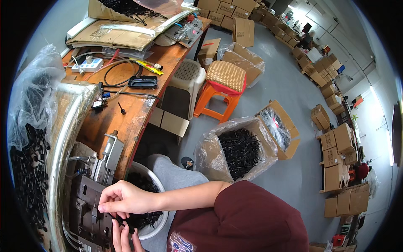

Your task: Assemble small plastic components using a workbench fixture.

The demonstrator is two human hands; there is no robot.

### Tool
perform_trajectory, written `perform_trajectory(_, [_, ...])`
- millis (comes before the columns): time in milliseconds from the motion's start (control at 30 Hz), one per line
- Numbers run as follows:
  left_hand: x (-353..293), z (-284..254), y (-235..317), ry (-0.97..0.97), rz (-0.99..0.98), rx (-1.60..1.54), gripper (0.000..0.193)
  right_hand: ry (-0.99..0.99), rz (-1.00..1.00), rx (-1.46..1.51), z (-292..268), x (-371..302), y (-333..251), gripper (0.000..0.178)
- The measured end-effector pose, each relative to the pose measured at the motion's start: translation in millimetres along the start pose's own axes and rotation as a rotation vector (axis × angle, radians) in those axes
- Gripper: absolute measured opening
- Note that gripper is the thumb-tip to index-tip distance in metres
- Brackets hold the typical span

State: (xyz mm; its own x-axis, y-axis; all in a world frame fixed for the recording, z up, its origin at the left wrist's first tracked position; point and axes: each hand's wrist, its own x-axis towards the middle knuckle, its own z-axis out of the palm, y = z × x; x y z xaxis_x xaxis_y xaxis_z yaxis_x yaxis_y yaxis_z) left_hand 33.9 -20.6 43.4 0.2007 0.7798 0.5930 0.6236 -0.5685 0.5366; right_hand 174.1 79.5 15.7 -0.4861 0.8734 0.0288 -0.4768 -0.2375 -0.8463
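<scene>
My right hand [128, 198] reaches over a dark metal fixture [84, 197] on the bench. Its thumb and index finger are pinched together at the fixture; whatever sits between them is too small to make out. Just below, my left hand [125, 240] is partly cut off by the lower edge. Its fingers are bent around a thin black stick-like part [121, 220] with a thicker end. Beneath both hands, a white round basket [164, 218] holds many similar black parts and rests by my lap. A metal clamp with a cylinder [111, 149] is mounted beside the fixture.
Black parts [31, 176] lie heaped behind a plastic-wrapped edge at left. The wooden bench [130, 111] carries cables, a white power strip [87, 65] and a black tray [142, 82]. An orange stool [221, 96] and a plastic-lined carton [268, 145] of black parts stand nearby.
</scene>
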Motion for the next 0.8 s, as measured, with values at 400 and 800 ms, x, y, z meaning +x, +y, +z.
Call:
perform_trajectory(400, [-22.1, 1.7, -12.3, -0.013, -0.093, 0.024, 0.03, -0.065, 0.055, 0.028, 1.2, 1.5, -0.1, 0.017])
perform_trajectory(800, [-19.9, -12.8, -4.7, -0.001, -0.142, -0.082, 0.03, 0.026, 0.056, -0.079, 10.4, -0.1, 6.5, 0.014])
